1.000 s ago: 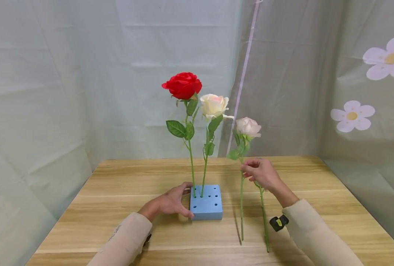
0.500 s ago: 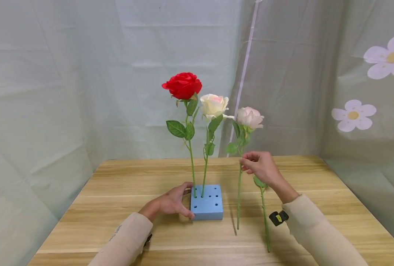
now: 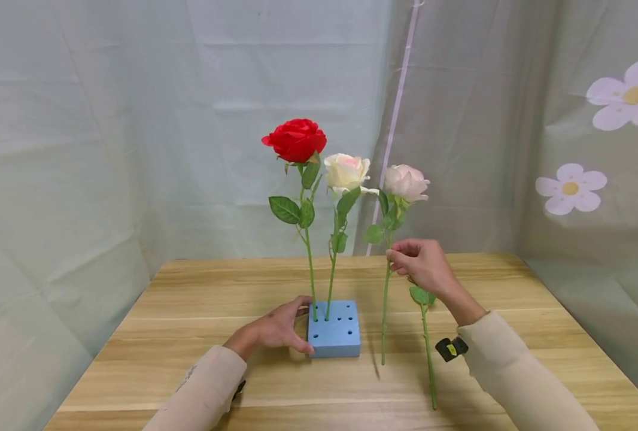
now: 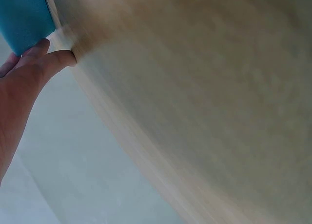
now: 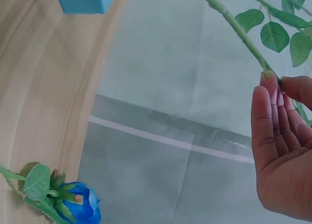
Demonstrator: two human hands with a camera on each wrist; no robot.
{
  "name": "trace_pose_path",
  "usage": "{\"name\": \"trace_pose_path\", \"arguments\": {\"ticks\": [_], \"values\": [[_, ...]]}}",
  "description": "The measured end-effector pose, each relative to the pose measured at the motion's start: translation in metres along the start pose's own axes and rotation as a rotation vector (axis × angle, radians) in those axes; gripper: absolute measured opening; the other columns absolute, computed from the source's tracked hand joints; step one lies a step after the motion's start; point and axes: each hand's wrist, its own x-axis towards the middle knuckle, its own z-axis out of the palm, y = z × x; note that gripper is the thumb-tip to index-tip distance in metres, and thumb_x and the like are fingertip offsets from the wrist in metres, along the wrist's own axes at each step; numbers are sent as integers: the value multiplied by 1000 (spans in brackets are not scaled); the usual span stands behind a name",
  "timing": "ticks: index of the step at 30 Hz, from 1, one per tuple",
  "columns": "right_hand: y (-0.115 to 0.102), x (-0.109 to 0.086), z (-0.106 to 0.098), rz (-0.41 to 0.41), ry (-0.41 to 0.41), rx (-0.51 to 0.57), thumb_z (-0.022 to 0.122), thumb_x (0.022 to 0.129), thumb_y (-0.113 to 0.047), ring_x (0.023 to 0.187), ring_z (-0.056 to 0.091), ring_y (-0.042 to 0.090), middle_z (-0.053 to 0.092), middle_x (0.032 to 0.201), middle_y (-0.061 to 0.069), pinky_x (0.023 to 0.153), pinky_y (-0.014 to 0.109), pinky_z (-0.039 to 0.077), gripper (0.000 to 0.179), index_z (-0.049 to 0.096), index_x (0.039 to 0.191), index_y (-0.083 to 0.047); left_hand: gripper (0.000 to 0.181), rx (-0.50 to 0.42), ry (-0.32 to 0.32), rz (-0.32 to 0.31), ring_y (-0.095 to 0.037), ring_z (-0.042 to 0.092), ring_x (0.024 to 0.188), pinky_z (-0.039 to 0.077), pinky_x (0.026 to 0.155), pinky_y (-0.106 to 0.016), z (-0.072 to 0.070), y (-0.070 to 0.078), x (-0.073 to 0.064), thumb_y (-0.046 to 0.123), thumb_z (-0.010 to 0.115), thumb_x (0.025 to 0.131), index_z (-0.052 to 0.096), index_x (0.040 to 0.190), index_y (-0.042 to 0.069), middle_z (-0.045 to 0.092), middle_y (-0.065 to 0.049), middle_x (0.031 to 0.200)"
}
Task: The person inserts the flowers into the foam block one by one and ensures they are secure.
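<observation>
A light blue block with holes (image 3: 334, 346) stands on the table. My left hand (image 3: 278, 325) spans its left side, thumb at the front corner and fingers at the back corner. A red rose (image 3: 295, 140) and a cream rose (image 3: 346, 172) stand upright in its holes. My right hand (image 3: 424, 268) pinches the stem of a pale pink rose (image 3: 407, 182) just below its leaves. That rose hangs upright right of the block, its stem end over the table. In the right wrist view, my right hand (image 5: 285, 141) shows thumb and fingers together on the green stem (image 5: 239, 31).
A blue rose (image 5: 85, 202) lies on the wooden table (image 3: 190, 335); in the head view its stem (image 3: 429, 359) shows to the right while my right hand covers the bloom. Pale curtains (image 3: 243, 90) hang behind and at both sides.
My right hand has lifted the pale pink rose higher and carried it slightly left, toward the block. The left hand, the block and the two standing roses stay in place.
</observation>
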Motion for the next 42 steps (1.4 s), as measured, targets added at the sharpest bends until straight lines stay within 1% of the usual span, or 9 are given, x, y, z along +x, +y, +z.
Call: {"name": "trace_pose_path", "arguments": {"ticks": [3, 9, 16, 19, 23, 27, 34, 37, 42], "values": [[-3, 1, 2, -14, 1, -14, 66, 98, -18, 78, 70, 17, 72, 92, 12, 68, 27, 58, 26, 69, 107, 5, 104, -2, 2, 0, -39, 32, 144, 31, 113, -53, 0, 0, -1, 18, 92, 70, 28, 150, -2, 32, -21, 156], [-10, 4, 5, -53, 30, -32, 66, 98, -19, 79, 70, 19, 73, 93, 13, 69, 27, 58, 25, 70, 106, 5, 105, -4, -2, 4, -40, 32, 144, 31, 113, -53, 1, -1, -2, 18, 92, 71, 27, 151, -3, 31, -21, 156], [-21, 9, 9, -48, 54, -21, 66, 98, -19, 79, 69, 19, 72, 92, 13, 71, 27, 57, 24, 70, 106, 4, 104, -8, -2, 10, -40, 32, 143, 32, 112, -54, 1, -1, -2, 18, 92, 71, 28, 150, -3, 32, -21, 156], [-26, 12, 11, -46, 71, -25, 67, 97, -19, 79, 69, 20, 72, 91, 12, 75, 30, 58, 24, 70, 104, 3, 103, -14, -2, 12, -39, 32, 143, 32, 113, -54, 0, 0, -2, 17, 92, 71, 28, 150, -3, 32, -21, 155], [-29, 15, 15, -54, 94, -31, 66, 97, -19, 82, 70, 23, 72, 91, 12, 80, 38, 57, 23, 71, 103, 2, 102, -12, -3, 16, -39, 33, 143, 31, 113, -53, 0, 0, -2, 17, 91, 71, 29, 149, -3, 33, -22, 155], [-32, 17, 17, -78, 117, -9, 66, 97, -18, 82, 71, 24, 72, 93, 14, 80, 41, 57, 23, 71, 104, 3, 102, -6, -1, 15, -39, 33, 143, 32, 113, -53, 0, 0, -1, 17, 92, 71, 29, 149, -3, 34, -22, 154], [-37, 21, 22, -113, 151, 40, 67, 97, -17, 79, 71, 18, 71, 94, 16, 71, 24, 56, 24, 70, 106, 4, 103, -7, -1, 12, -39, 33, 143, 32, 113, -53, -1, 0, -1, 17, 92, 71, 29, 149, -3, 33, -21, 155], [-37, 22, 25, -127, 160, 64, 67, 96, -15, 78, 71, 17, 71, 95, 18, 70, 22, 56, 23, 70, 106, 6, 103, -11, -3, 10, -38, 33, 143, 32, 113, -52, -1, 0, -1, 17, 92, 71, 29, 149, -3, 33, -21, 155], [-36, 22, 29, -136, 170, 63, 67, 97, -15, 79, 72, 18, 71, 95, 18, 69, 23, 56, 23, 70, 106, 6, 104, -14, -9, 13, -38, 33, 144, 32, 113, -51, -1, 0, -1, 16, 91, 71, 27, 150, -3, 32, -21, 155]]}}
